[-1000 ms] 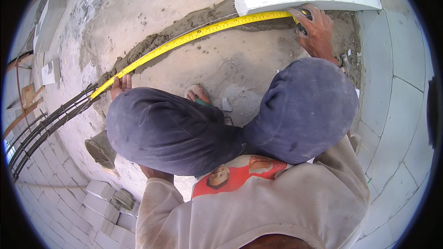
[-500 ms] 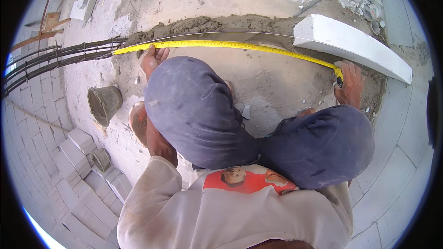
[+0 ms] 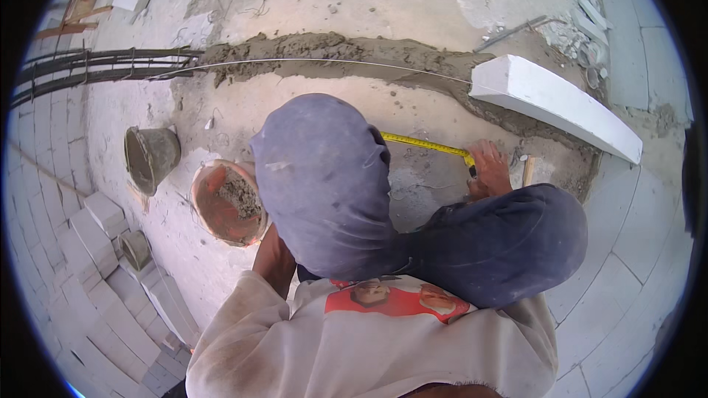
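My right hand [image 3: 490,168] is closed around the case of a yellow tape measure [image 3: 470,161], just beyond my right knee. Its yellow blade [image 3: 420,143] runs leftward from the case and disappears behind my left knee. That knee also hides my left hand; only part of my left forearm [image 3: 276,262] shows. Ahead of me, a bed of wet mortar [image 3: 317,47] lies along the floor. On its right end rests a long white block [image 3: 553,103]. A thin string [image 3: 354,63] stretches above the mortar to the block.
At the left are a round tub [image 3: 228,203] with mortar in it, a grey bucket [image 3: 153,158] lying tilted and stacked white blocks [image 3: 110,280]. Dark steel bars [image 3: 110,66] reach in from the far left. A block wall [image 3: 619,273] stands at the right.
The tape measure has come off the mortar line toward me, and less blade shows. My right hand moved left and nearer; my left hand went out of sight behind the knee.
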A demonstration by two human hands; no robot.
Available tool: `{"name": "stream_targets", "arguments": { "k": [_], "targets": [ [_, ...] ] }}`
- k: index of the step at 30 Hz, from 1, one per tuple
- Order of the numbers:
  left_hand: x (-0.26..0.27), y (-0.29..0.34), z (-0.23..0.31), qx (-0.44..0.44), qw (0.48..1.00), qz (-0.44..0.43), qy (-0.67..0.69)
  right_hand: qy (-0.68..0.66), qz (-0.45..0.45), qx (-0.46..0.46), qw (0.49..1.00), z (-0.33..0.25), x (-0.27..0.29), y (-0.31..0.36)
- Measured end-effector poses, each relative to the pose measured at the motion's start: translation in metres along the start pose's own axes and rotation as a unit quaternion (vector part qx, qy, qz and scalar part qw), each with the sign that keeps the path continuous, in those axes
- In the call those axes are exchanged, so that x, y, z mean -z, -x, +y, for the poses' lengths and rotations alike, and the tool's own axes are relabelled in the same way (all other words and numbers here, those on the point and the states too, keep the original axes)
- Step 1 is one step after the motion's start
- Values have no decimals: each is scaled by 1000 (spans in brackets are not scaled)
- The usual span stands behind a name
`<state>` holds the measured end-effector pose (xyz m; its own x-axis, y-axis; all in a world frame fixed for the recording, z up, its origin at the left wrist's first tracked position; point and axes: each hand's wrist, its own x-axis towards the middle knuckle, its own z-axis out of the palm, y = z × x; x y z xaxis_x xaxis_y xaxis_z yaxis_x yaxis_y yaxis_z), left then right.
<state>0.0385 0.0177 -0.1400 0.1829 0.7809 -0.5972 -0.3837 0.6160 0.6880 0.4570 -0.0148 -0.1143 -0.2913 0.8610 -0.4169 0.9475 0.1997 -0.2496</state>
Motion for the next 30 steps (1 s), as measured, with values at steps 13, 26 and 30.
{"name": "stream_targets", "arguments": {
  "k": [13,26,30],
  "targets": [
    [-5,-2,4,146,939,-306,-59,-144,64,-146,977,40,-28,64],
    [58,40,66,-56,995,-24,-84,-211,-40,-652,727,211,-4,320],
    [56,55,107,-155,951,48,-262,-209,-83,-654,723,221,-46,353]
  ]
}}
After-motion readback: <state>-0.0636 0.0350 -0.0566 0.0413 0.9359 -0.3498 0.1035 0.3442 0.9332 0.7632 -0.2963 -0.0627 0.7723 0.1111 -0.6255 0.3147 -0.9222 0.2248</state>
